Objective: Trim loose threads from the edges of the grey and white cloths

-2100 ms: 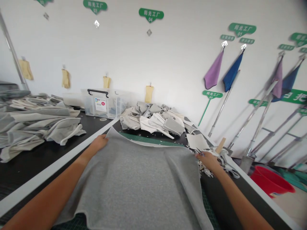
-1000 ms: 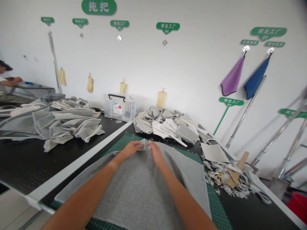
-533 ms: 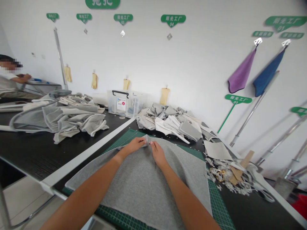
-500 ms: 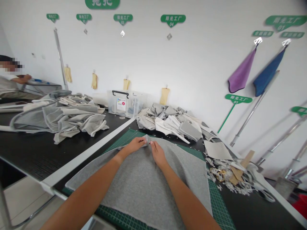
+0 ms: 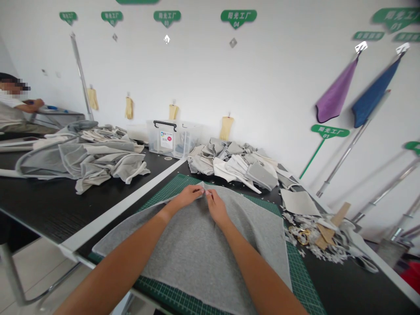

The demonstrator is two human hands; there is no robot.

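A large piece of grey fabric (image 5: 193, 258) lies spread over a green cutting mat (image 5: 170, 302) on the black table. My left hand (image 5: 190, 195) pinches the fabric's far edge, its fingertips closed on a small raised fold. Right beside it, my right hand (image 5: 215, 204) is closed on the same edge, thumb and forefinger together. The two sets of fingertips almost meet, and the cloth rises and creases between them. Exactly how the edge is folded under the fingers is too small to make out.
Grey and white fabric piles lie left (image 5: 98, 159) and behind (image 5: 232, 164). A clear plastic box (image 5: 172, 140) stands by the wall. To the right are fabric scraps (image 5: 328, 256) with gold-handled scissors (image 5: 302, 236). A person (image 5: 15, 107) sits far left; poles (image 5: 354, 148) lean right.
The camera view has shifted slightly. My fingertips have drawn a little closer together at the fabric's far edge; both hands still pinch it.
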